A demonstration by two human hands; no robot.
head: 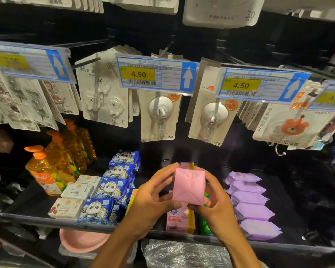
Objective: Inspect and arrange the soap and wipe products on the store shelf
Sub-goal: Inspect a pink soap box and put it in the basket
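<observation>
At the far left of the shelf (27, 216) stand orange bottles (46, 171) with pump tops, running back in a row. Just right of them lie white soap boxes (79, 190), and beside those a row of blue panda packs (114, 182). In the middle, above the shelf's near edge, the left hand (149, 198) and the right hand (215, 202) together hold a pink pack (189, 187), fingers curled round its sides, its folded end facing us. Under it, on the shelf, sits a pink box (179, 219), with something green (205, 225) just to its right, mostly hidden by the right hand. Further right lies a row of purple packs (249, 202), front to back. Overhead hang carded hooks (161, 115) behind price tags (155, 74) reading 4.50.
</observation>
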